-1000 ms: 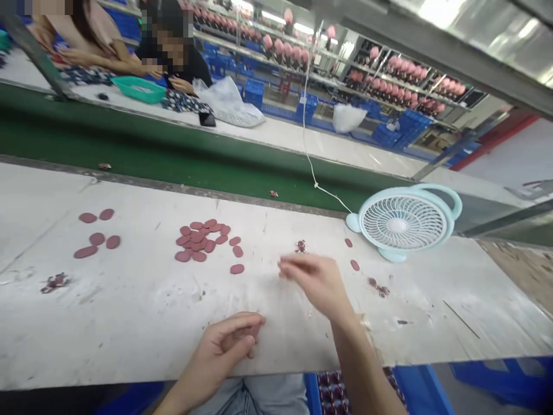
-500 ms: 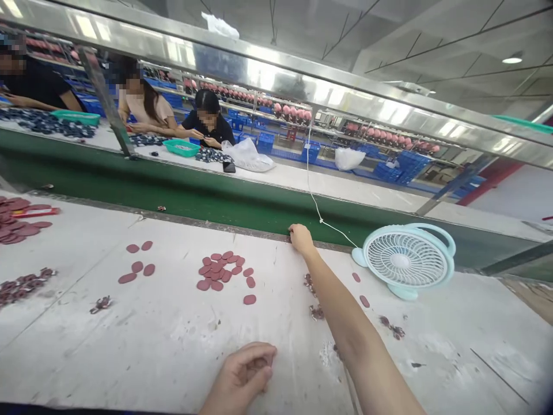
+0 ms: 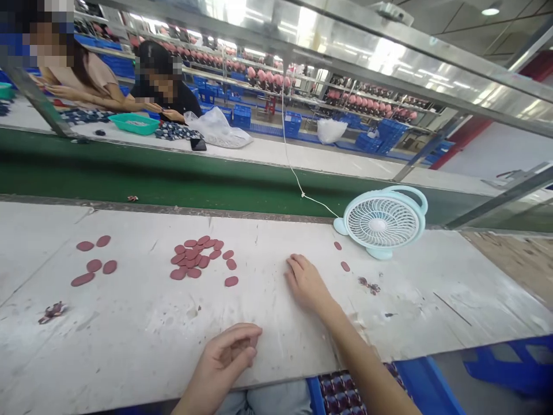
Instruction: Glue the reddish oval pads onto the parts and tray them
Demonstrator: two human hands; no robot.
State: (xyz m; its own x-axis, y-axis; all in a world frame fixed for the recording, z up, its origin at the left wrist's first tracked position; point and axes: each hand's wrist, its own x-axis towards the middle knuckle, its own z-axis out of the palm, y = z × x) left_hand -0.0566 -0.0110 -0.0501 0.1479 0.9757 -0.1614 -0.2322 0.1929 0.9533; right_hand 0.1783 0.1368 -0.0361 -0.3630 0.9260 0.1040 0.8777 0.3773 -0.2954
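Observation:
My left hand [image 3: 227, 357] is low in the middle, just above the table's front part. Its fingers curl toward the thumb around something I cannot make out. My right hand [image 3: 307, 282] rests on the white table [image 3: 268, 305] farther forward, palm down, fingers bent; what lies under them is hidden. To the left of it is a cluster of dark red oval pieces [image 3: 192, 257], with a single oval [image 3: 231, 281] nearer my hands. Several more ovals [image 3: 94, 266] lie at the far left. Two ovals [image 3: 345, 266] are right of my right hand.
A light blue fan [image 3: 384, 222] stands at the right back, its white cord [image 3: 294, 173] running upward. Brown scraps [image 3: 369, 285] lie nearby. Blue crate [image 3: 317, 397] below the table edge. Two people [image 3: 159, 86] sit across the green belt [image 3: 194, 187].
My right hand has come back from the table's far edge toward me. The brown scraps formerly beside my right forearm no longer show there. The view has turned right and down.

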